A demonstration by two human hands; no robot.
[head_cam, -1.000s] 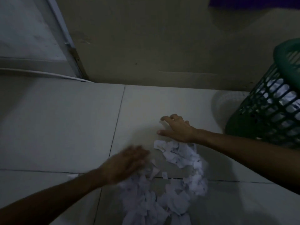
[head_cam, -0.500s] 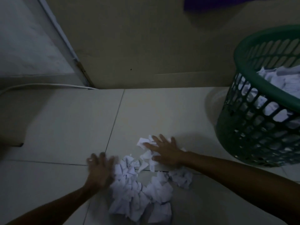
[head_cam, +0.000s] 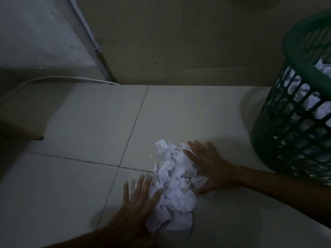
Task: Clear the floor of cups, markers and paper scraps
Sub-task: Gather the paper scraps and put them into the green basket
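Scraps (head_cam: 174, 187): white, torn, heaped in one pile on the floor, over the tile joint, toward the near edge of the visible floor.
Left hand (head_cam: 136, 203): fingers straight and spread, palm down, pressed flat against the pile's left side; blurred, forearm entering from the near edge.
Right hand (head_cam: 208, 166): fingers straight and spread, laid on the pile's right side, thumb low on the floor at the pile's edge; forearm running off to the right.
Hands: set either side of the pile, nothing pinched or gripped.
Basket (head_cam: 293, 122): green, latticed, standing on the floor at the right edge, near the right forearm, apart from the pile; white paper showing inside through the holes.
Floor (head_cam: 80, 122): pale tiles with dark joints, dimly lit.
Wall (head_cam: 179, 42): plain, along the far edge of the floor.
Cable (head_cam: 68, 78): white, running along the far left edge, by the wall's foot.
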